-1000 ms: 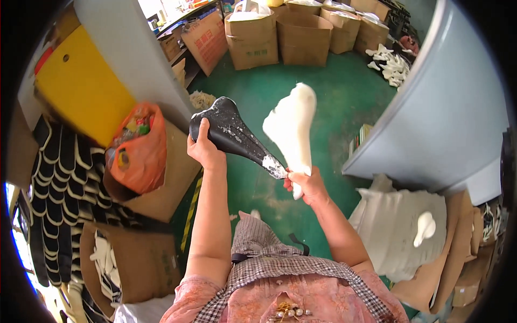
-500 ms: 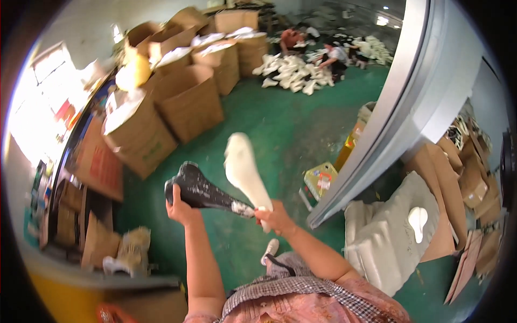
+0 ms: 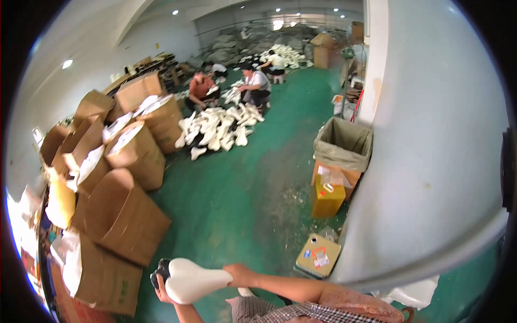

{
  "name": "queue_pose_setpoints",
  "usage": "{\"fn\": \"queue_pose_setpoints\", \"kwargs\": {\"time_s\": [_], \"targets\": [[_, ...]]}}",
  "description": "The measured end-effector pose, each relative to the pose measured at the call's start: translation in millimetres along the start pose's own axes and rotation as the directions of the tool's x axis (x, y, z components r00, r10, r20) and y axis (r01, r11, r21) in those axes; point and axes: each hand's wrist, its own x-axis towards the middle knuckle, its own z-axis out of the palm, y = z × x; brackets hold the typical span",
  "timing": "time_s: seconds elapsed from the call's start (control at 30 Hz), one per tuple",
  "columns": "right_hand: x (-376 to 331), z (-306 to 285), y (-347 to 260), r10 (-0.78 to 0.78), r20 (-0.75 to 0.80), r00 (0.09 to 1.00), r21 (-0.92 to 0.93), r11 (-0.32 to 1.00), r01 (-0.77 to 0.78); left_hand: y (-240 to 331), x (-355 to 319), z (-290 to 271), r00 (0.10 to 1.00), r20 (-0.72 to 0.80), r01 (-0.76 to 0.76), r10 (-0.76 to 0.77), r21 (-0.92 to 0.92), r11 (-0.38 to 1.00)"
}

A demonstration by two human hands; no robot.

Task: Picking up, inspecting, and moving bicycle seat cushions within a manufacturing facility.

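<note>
At the lower edge of the view, my right hand [image 3: 241, 275] is closed around the narrow nose of a white bicycle saddle pad [image 3: 193, 281]. Its broad end points left and lies in front of a black saddle shell [image 3: 160, 271]. Only the wide end of the black shell shows, past the white pad's left edge. My left hand [image 3: 163, 295] grips that wide end, with the fingers partly hidden behind the two pieces. Whether the pad and shell touch along their length is hidden.
Large cardboard boxes [image 3: 126, 215] line the left side. Farther off, several people crouch by a pile of white saddle pads [image 3: 218, 126]. A lined bin [image 3: 344, 137], a yellow tin [image 3: 328, 200] and a flat-topped can [image 3: 319, 255] stand along the right wall [image 3: 425, 134].
The white pad has swung from upright to lying across the black shell, covering most of it. My view has lifted and turned toward the far room, so both hands sit lower in it.
</note>
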Motion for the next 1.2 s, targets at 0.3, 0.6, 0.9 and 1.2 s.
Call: {"fn": "queue_pose_setpoints", "kwargs": {"time_s": [0.3,0.6,0.9,1.2], "targets": [[165,-192,147,0.399,-0.574,0.715,0.261,0.917,-0.302,-269,232,191,0.915,-0.215,0.388,-0.341,0.243,0.889],[53,-546,338,0.443,-0.894,-0.068,0.308,0.496,-0.812,-478,243,436,0.474,0.445,0.51,-0.759,0.564,0.649],[162,-712,450,0.372,-0.837,0.402,0.195,0.888,-0.416,-629,228,602,0.241,0.48,0.344,-0.844,0.77,0.537],[340,-721,442,0.41,-0.63,0.659,0.526,0.85,-0.026,-710,218,716,-0.02,0.465,0.233,-0.885,0.863,0.448]]}}
